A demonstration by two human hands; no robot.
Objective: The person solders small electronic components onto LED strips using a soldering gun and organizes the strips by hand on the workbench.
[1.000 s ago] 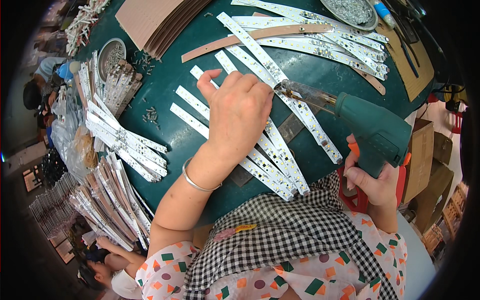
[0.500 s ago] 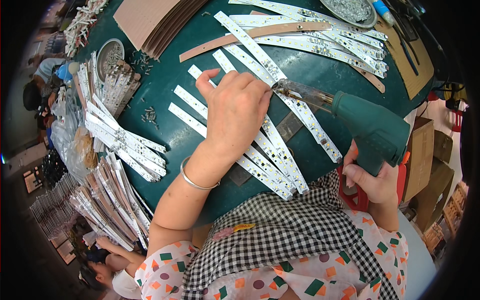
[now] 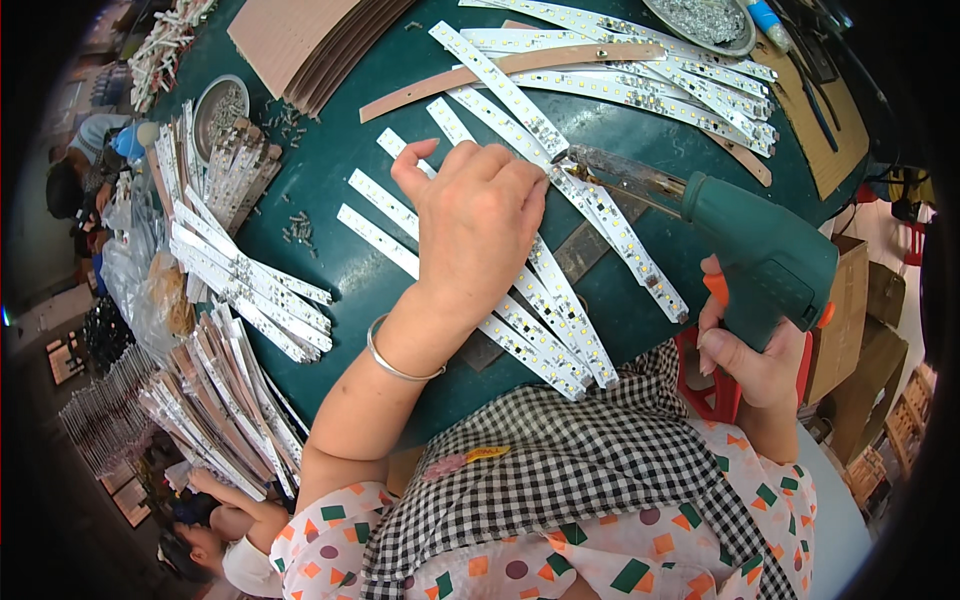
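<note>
My right hand grips a green soldering gun with an orange trigger, a finger at the trigger. The gun's tip reaches left to the LED strips near the middle of the table. Bent over several white LED strips, my left hand has its fingers curled, thumb side hidden. Its fingertips are close to the soldering tip; what they pinch, if anything, is out of sight. One LED strip slants down from the upper left and ends beside the tip.
More LED strips lie in a pile at the back, with a bent brown strip across them. Brown boards are stacked far left. Metal bowls of small parts, strip bundles and pliers sit around. Another person works at lower left.
The soldering gun and my right hand have shifted slightly right, so the tip sits a little farther from my left fingertips. My left hand has moved slightly right.
</note>
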